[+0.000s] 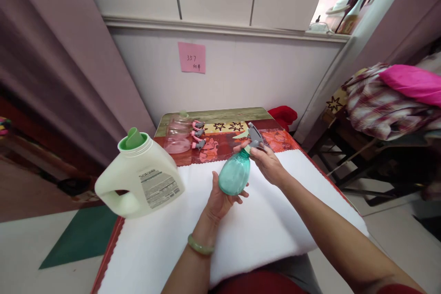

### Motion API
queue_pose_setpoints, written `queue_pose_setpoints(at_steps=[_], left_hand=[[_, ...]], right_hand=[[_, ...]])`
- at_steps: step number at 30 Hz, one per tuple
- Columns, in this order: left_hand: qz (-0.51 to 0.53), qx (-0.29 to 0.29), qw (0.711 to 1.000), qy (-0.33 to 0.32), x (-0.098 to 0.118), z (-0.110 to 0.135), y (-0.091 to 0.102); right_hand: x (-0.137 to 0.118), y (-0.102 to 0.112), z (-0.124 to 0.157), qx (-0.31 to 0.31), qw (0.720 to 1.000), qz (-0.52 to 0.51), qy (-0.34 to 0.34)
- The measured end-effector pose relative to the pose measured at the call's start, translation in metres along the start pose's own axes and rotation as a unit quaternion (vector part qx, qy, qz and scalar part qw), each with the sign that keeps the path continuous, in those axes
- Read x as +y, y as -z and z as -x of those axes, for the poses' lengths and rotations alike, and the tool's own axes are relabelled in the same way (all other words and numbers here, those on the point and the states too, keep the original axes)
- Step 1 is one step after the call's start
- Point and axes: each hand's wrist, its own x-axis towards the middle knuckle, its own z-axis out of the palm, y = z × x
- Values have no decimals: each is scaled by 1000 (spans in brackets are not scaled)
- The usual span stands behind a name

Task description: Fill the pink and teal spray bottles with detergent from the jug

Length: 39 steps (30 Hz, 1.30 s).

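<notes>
A translucent green spray bottle is held tilted above the white cloth, in the middle of the view. My left hand, with a green bangle on its wrist, cradles the bottle's round body from below. At the bottle's neck, my right hand grips the collar of its grey trigger head, which has a pale green trigger. The head sits at the neck; whether it is screwed tight cannot be seen. Off to the left stands a large white jug with a green spout in its uncapped mouth.
Clear pink bottles and several pink-and-grey trigger heads lie at the table's back left. White cloth covers the front over a red patterned cover. A pink note is on the wall; piled clothes are at right.
</notes>
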Motion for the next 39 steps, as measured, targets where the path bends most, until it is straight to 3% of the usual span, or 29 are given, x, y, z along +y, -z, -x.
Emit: queue_pose_setpoints(at_steps=[8, 21, 25, 31, 39], left_hand=[[-18, -6, 1000, 15, -1, 2, 2], [-29, 32, 999, 21, 2, 3, -3], [-21, 50, 999, 2, -2, -1, 0], [-22, 61, 997, -49, -6, -4, 2], [-41, 74, 992, -90, -8, -3, -1]], right_hand=[[9, -6, -2, -14, 999, -40, -18], [14, -11, 4, 41, 998, 22, 49], [14, -11, 2, 52, 998, 16, 25], [17, -14, 0, 63, 997, -24, 47], [22, -16, 3, 88, 996, 5, 34]])
